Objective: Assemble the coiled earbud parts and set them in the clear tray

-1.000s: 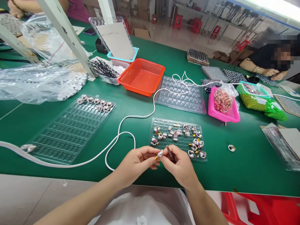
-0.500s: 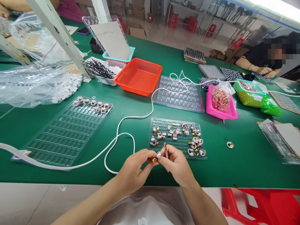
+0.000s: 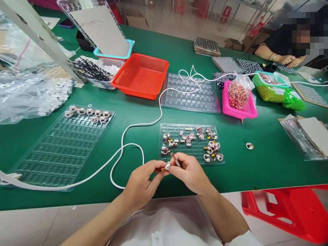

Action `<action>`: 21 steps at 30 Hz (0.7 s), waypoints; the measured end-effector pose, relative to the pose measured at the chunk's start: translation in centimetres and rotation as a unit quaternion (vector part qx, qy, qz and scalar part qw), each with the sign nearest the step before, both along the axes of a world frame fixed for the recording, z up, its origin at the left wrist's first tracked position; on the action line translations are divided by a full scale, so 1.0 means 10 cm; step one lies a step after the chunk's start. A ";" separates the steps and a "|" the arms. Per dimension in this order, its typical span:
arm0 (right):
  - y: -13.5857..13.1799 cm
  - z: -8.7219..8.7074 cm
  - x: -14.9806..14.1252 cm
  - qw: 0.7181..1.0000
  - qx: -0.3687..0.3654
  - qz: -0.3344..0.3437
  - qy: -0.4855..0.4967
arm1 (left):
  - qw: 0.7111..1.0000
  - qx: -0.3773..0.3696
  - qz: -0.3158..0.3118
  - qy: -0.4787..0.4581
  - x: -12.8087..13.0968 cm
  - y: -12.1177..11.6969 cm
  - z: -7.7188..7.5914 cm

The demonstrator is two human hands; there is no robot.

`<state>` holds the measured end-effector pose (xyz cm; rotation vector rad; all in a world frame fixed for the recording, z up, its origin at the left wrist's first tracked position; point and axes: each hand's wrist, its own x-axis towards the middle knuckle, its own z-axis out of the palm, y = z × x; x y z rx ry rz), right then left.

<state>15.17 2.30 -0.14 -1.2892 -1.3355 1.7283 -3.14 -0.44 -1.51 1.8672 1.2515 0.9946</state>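
Note:
In front of my body, my left hand (image 3: pixel 143 181) is closed, pinching a small pearly-white rounded housing (image 3: pixel 167 165) with a yellow tab. Against the other side of that piece press the fingertips of my right hand (image 3: pixel 191 173). My right hand also grips a thin flat metal tool (image 3: pixel 175 160), which slants up to the left from between the fingers. Just beyond the hands lies a clear compartment tray (image 3: pixel 176 158) with similar housings (image 3: pixel 211 147) and small pale oblong pieces (image 3: pixel 188 138). My fingers cover part of the held housing.
A second clear tray (image 3: pixel 53 153) at left bears several housings along its far end. A white cable (image 3: pixel 125 131) loops across the green table (image 3: pixel 143 112). Farther back are a red basket (image 3: pixel 140 80) and a pink basket (image 3: pixel 252 111). One loose housing (image 3: pixel 249 146) lies at right.
The view has shifted slightly. The held housing has turned between my fingers, and the thin tool has tipped from nearly upright to leaning left. Both hands keep their grip.

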 end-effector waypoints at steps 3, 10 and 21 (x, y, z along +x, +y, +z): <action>0.00 0.02 -0.01 1.000 0.014 0.006 -0.015 | 0.999 -0.046 0.014 -0.006 0.01 0.01 0.02; -0.08 0.00 -0.01 0.981 0.175 -0.016 -0.084 | 0.984 -0.162 0.058 -0.052 -0.01 0.01 0.04; -0.14 -0.13 0.10 0.837 0.518 0.058 -0.167 | 0.947 -0.267 0.049 -0.172 -0.01 -0.01 0.06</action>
